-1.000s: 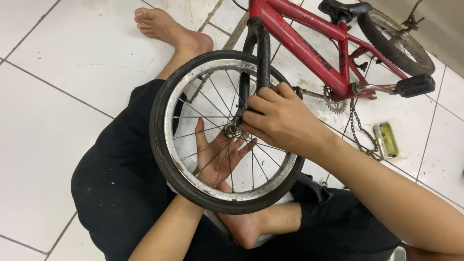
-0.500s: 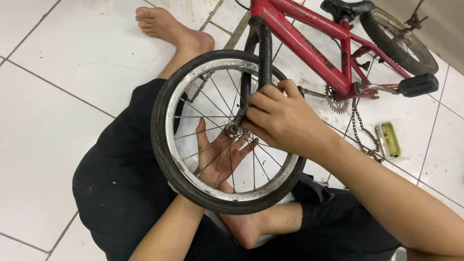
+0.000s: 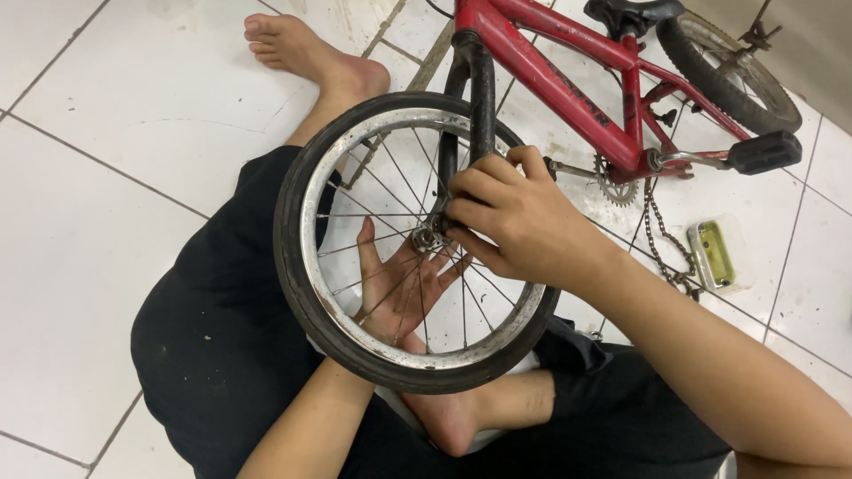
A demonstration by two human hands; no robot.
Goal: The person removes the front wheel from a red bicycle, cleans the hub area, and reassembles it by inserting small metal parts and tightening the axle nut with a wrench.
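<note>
Wheel [image 3: 390, 257] front and centre, standing over the seated person's lap, its top still between the black fork [image 3: 480, 98] legs of the red bike [image 3: 568, 80] lying on the white tiles [image 3: 106, 177]. Right hand [image 3: 524, 226] on the near side of the wheel, fingers curled and pinching at the hub [image 3: 429, 238]; what sits between the fingertips is too small to tell. Left hand [image 3: 404, 284] behind the spokes, palm open and fingers spread, touching them just below the hub. The wheel looks light but rigid: metal rim, rubber tyre for a firm hold, and thin spokes that would likely bend under a careless push, so the rim or the axle ends seem the safer places to grab. Room? Left of the wheel, open tile. Right of it, tight: chainring, slack chain [image 3: 661, 239], a pedal [image 3: 763, 151] and a small greenish tin [image 3: 717, 255]. Below the wheel, a bare foot [image 3: 444, 417] and dark shorts crowd in.
</note>
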